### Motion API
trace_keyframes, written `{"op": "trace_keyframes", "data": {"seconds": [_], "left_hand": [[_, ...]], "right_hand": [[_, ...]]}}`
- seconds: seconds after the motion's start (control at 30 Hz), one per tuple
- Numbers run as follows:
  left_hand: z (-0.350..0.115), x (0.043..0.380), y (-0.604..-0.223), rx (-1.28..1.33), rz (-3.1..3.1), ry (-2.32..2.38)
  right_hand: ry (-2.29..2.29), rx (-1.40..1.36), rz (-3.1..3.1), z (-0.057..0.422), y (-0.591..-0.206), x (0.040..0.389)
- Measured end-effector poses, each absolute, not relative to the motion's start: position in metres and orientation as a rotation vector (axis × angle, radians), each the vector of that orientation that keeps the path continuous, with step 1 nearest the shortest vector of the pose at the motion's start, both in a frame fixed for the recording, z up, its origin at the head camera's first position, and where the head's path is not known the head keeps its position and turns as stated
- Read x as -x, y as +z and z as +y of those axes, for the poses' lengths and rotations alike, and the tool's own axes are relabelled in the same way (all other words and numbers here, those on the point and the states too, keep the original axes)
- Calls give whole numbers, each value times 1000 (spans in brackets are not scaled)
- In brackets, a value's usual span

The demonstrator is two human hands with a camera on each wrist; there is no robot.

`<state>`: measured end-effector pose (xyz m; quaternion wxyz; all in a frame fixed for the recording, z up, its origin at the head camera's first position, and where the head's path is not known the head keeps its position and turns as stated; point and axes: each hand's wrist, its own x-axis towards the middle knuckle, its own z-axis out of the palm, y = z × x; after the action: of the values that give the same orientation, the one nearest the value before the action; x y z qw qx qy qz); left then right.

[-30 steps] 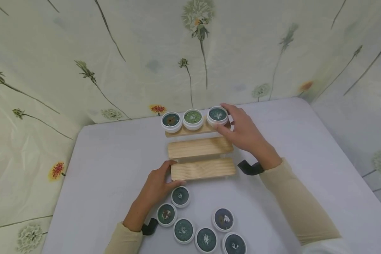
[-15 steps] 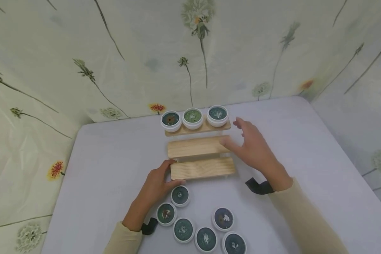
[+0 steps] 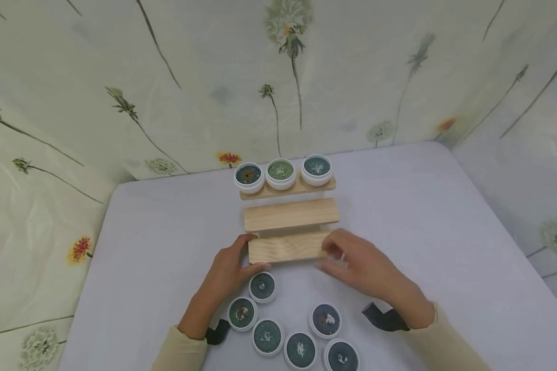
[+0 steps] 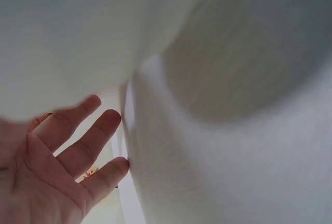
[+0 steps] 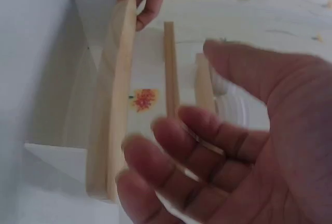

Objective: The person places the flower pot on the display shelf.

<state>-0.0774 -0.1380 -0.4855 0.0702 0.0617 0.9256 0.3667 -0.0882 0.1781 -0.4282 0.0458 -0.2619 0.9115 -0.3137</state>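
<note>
A tiered display stand (image 3: 291,215) with three wooden shelves stands mid-table, on pale supports. My left hand (image 3: 229,265) grips the left end of its front shelf (image 3: 285,248), thumb in front and fingers behind; the right wrist view shows this pinch from the side. My right hand (image 3: 364,265) is at that shelf's right end, fingers loosely bent and holding nothing; in the right wrist view a gap shows between thumb and fingers. Three round white jars with patterned lids, among them a green-topped jar (image 3: 280,172), sit in a row on the back shelf (image 3: 288,191).
Several similar jars lie on the white table (image 3: 176,221) before the stand; the nearest jar (image 3: 262,286) is beside my left thumb. A pale blurred shape fills much of the left wrist view. Behind the table hangs a flower-printed curtain (image 3: 204,93).
My right hand has let go of the right-hand jar on the back shelf and come down toward the front shelf's right end. My left hand has stayed put.
</note>
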Motion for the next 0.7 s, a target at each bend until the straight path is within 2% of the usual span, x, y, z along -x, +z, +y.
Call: {"op": "trace_keyframes", "data": {"seconds": [0.13, 0.37, 0.7], "left_hand": [[-139, 78, -485, -179, 2796, 1088], [-140, 78, -486, -192, 2795, 1098], [-137, 78, -490, -192, 2795, 1106]], "right_hand": [[-809, 942, 2605, 178, -434, 71], [-583, 852, 2440, 172, -439, 52], [-516, 830, 2427, 168, -444, 48]]}}
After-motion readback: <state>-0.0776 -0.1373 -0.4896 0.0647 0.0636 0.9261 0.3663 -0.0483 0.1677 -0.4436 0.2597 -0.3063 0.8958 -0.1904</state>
